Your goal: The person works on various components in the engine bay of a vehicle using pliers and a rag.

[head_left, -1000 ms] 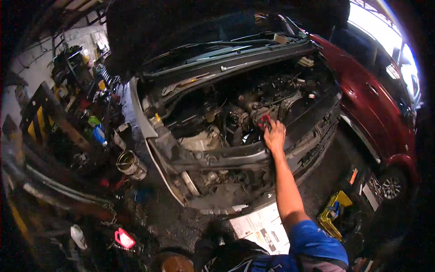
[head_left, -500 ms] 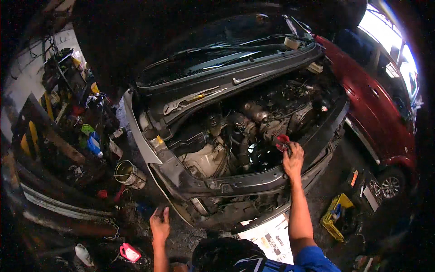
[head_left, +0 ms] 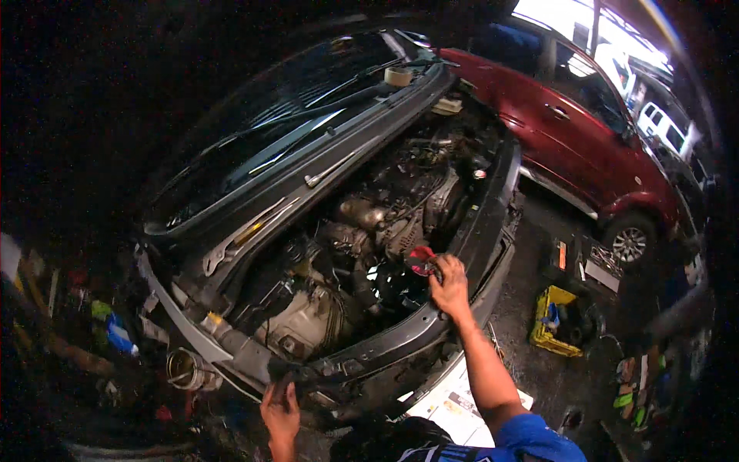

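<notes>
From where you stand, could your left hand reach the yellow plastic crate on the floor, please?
Probably not: the left hand is by the grey car's front, and the yellow plastic crate stands well to the right, beyond the outstretched bare right forearm.

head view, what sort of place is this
Probably a car repair shop: there's an exposed engine, hand tools lying near it, and a red car parked close by.
</notes>
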